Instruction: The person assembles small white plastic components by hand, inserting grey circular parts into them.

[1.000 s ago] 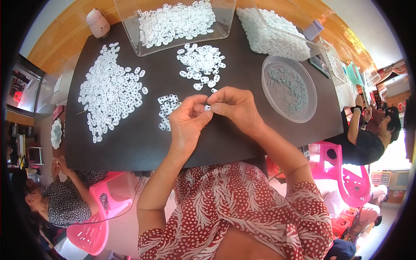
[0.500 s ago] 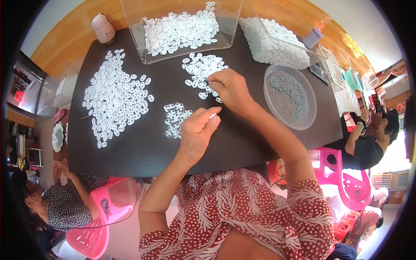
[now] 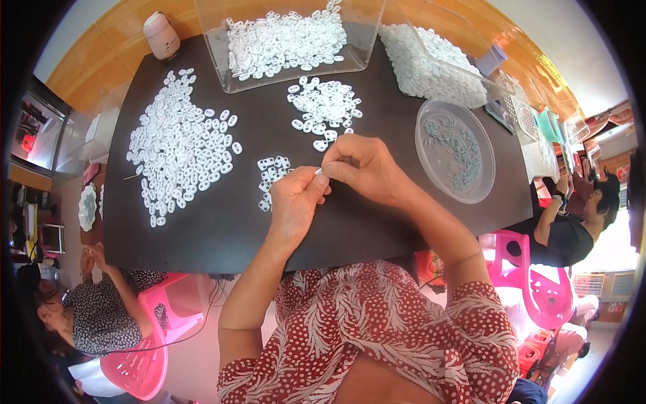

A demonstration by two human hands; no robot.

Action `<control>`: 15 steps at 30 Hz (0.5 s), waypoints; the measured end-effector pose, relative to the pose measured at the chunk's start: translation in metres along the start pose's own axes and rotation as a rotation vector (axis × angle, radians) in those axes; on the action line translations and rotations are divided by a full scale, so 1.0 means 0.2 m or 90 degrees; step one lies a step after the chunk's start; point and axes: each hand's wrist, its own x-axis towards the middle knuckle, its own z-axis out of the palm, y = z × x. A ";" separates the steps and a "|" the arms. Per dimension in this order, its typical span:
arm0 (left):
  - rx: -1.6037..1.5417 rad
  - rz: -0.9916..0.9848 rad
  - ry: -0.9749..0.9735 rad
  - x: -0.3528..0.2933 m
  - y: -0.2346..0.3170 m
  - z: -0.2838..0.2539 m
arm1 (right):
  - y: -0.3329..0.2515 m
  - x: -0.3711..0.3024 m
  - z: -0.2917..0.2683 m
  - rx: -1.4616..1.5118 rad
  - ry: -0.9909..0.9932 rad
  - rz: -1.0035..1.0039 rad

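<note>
Fingers of the left hand pinch a small white piece; the right hand's fingertips press together beside it.
Mostly covered, the piece shows as a short, bright sliver (its outline is hidden) above the dark table.

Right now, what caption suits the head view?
Left hand and right hand meet above a dark table, small white piece between them.
</note>
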 end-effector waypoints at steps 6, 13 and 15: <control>-0.071 0.064 0.068 -0.02 0.03 0.03 | -0.01 -0.03 0.00 -0.006 -0.005 0.046; -0.178 0.025 0.142 0.02 0.06 -0.02 | 0.16 0.11 -0.04 -0.180 0.109 -0.082; -0.199 0.066 0.173 0.02 0.06 -0.02 | 0.22 0.22 -0.01 -0.400 0.159 -0.278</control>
